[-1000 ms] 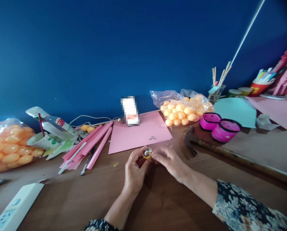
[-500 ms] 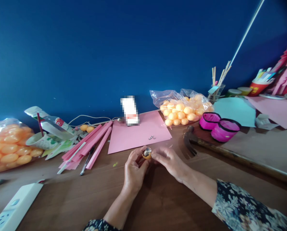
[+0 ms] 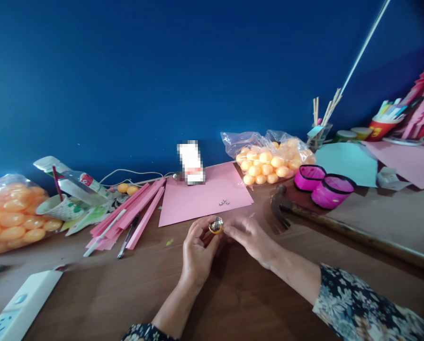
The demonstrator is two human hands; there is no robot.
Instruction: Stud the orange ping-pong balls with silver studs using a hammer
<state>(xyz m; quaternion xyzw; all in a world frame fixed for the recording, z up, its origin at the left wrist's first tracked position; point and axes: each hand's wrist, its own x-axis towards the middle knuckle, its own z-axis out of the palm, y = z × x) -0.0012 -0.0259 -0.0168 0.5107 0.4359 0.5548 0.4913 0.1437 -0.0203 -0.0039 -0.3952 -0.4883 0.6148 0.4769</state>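
A small, shiny gold-and-silver metal ball is pinched between the thumb and fingers of my left hand, just above the tabletop. My right hand is closed in a pinch at the ball's right side. Whether its fingertips touch the ball or hold something tiny cannot be made out. Beyond both hands lies a pink paper sheet, with several tiny silver metal pieces near its front right part.
A hammer lies right of my hands, near magenta fabric rings. Bags of orange balls stand behind and far left. Pink paper strips, a pen and a power strip lie left. A blurred-out phone-like object stands behind.
Almost nothing differs. The whole view has shifted very slightly, and both hands keep the same pose around the metal ball.
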